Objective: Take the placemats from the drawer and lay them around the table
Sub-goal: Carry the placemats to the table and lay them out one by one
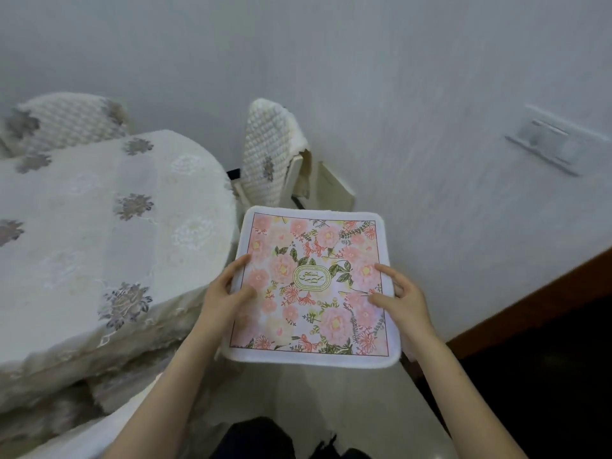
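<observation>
A square placemat (311,246) with pink flowers, green leaves, a white border and an oval emblem in its middle is held flat in the air in front of me. My left hand (225,293) grips its left edge, thumb on top. My right hand (402,296) grips its right edge, thumb and forefinger on the printed face. More pale fabric peeks out under the right edge; I cannot tell whether it is another placemat. The round table (99,226), covered with a cream embroidered cloth, lies to the left of the placemat. The drawer is not in view.
A chair (271,160) with a cream quilted cover stands against the wall beyond the placemat. Another covered chair back (66,120) shows behind the table. A dark wooden edge (530,309) runs at the right, and a wall socket (556,140) sits above it.
</observation>
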